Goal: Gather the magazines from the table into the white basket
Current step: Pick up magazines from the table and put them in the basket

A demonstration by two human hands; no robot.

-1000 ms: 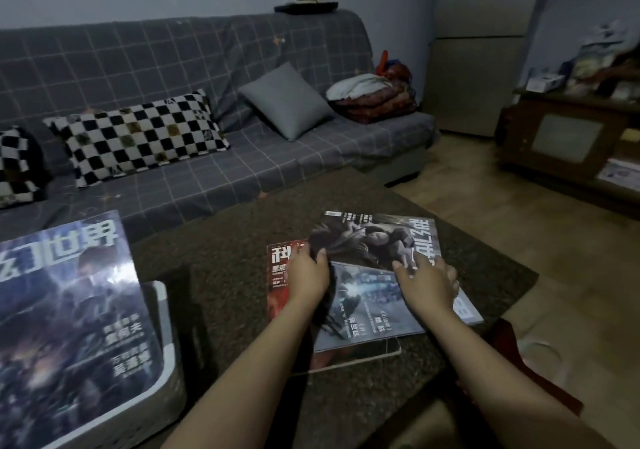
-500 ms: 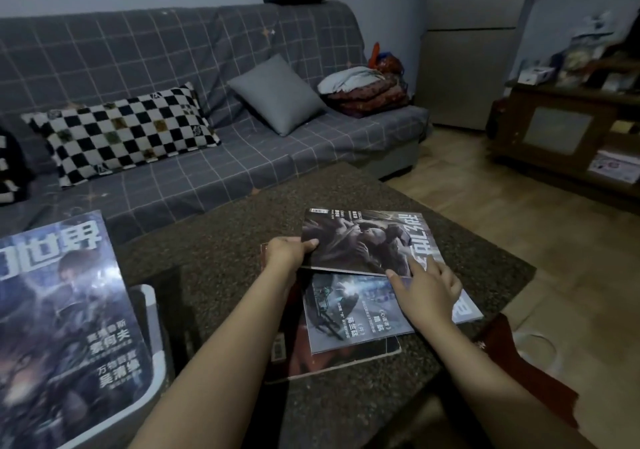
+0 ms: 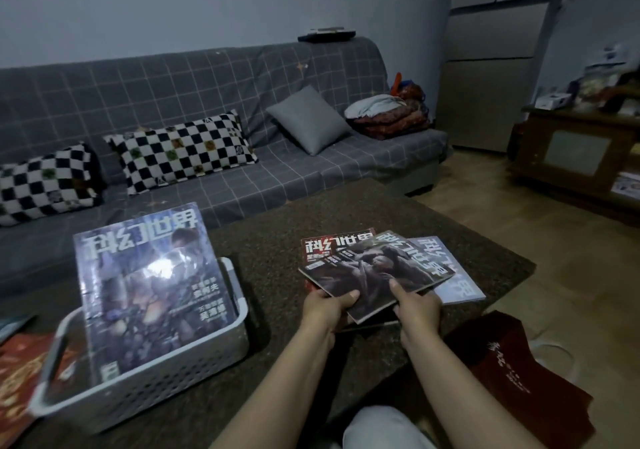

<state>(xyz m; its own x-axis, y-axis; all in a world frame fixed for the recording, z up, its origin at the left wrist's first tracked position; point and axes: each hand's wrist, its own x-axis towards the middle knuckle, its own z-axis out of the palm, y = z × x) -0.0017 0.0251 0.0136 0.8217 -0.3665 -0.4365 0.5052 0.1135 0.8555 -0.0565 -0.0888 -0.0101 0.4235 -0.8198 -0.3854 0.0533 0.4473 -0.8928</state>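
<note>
A dark-covered magazine (image 3: 375,274) is lifted off the dark table (image 3: 277,227), gripped at its near edge by my left hand (image 3: 327,308) and my right hand (image 3: 417,305), thumbs on top. Under it lie a red-covered magazine (image 3: 318,246) and a pale blue one (image 3: 450,275). The white perforated basket (image 3: 145,389) stands at the left of the table. A glossy blue magazine (image 3: 149,286) leans upright inside it, sticking out well above the rim.
A red-orange magazine (image 3: 17,386) lies left of the basket. A grey checked sofa (image 3: 242,178) with chequered pillows runs behind the table. A dark red bag (image 3: 512,376) lies on the floor at the right, and a wooden cabinet (image 3: 575,154) stands at far right.
Both hands have shifted to the near edge of the dark magazine and raised it off the pile. The view has swung left, bringing the whole basket into sight.
</note>
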